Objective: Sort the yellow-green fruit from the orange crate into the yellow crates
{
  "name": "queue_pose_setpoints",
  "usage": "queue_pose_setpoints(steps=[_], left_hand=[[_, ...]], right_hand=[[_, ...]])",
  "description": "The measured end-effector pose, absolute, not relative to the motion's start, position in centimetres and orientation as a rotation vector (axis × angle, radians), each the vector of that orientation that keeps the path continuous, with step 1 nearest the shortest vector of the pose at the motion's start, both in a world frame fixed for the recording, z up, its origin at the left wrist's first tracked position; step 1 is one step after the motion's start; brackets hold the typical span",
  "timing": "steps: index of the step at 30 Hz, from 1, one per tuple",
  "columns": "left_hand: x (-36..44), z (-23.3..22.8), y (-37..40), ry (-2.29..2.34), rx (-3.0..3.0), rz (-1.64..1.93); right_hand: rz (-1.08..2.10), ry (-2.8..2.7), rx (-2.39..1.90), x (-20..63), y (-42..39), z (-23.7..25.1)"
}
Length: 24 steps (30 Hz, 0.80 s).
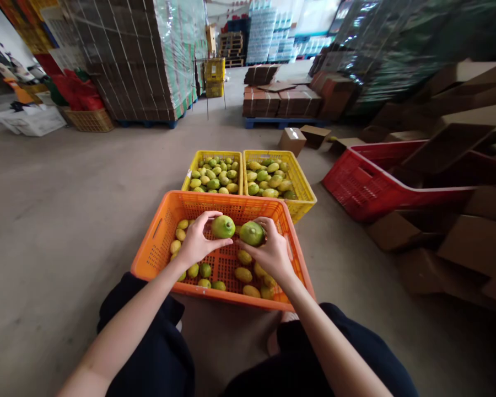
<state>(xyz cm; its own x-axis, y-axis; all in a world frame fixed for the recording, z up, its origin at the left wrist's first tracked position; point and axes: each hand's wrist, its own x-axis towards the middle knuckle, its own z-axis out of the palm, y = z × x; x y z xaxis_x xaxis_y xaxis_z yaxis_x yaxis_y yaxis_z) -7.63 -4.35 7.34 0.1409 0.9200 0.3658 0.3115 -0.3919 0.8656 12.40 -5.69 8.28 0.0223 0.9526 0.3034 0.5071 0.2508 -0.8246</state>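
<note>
Far to the left, a woven tan basket (90,119) sits on the grey concrete floor (66,220) beside a tall stack of brown cardboard wrapped in clear plastic (136,55). Closer in, a big orange plastic crate with small holes (157,242) sits right in front of the person's knees, with a few small yellow-green fruits lying on its bottom. The left hand (196,242) is above this crate, and its fingers are curled around a round green fruit (223,226). Just beside it, the right hand (273,253) grips another round green fruit (252,232) in its fingers. The two fruits are very near each other over the middle of the orange crate. Behind the orange crate stand two yellow plastic crates side by side, the left yellow crate (198,162) and the right yellow crate (303,190), both filled with yellow-green fruits. Further to the right, a red plastic crate (355,187) rests tilted on the floor, next to a pile of flat brown cardboard boxes (471,242).
</note>
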Motion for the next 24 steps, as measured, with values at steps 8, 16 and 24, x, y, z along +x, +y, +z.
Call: queue_pose_setpoints(steps=[8, 16, 24], left_hand=[[-7.00, 6.80, -4.55, 1.148, 1.828, 1.233], [-6.75, 6.46, -4.38, 1.147, 1.830, 1.225], [-6.71, 6.57, -4.33, 1.127, 1.830, 1.240]], right_hand=[[0.517, -1.664, -1.361, 12.76, -6.53, 8.84], [0.525, -1.684, -1.361, 13.37, -6.70, 8.78], [0.505, -1.691, -1.361, 13.15, -6.62, 8.60]])
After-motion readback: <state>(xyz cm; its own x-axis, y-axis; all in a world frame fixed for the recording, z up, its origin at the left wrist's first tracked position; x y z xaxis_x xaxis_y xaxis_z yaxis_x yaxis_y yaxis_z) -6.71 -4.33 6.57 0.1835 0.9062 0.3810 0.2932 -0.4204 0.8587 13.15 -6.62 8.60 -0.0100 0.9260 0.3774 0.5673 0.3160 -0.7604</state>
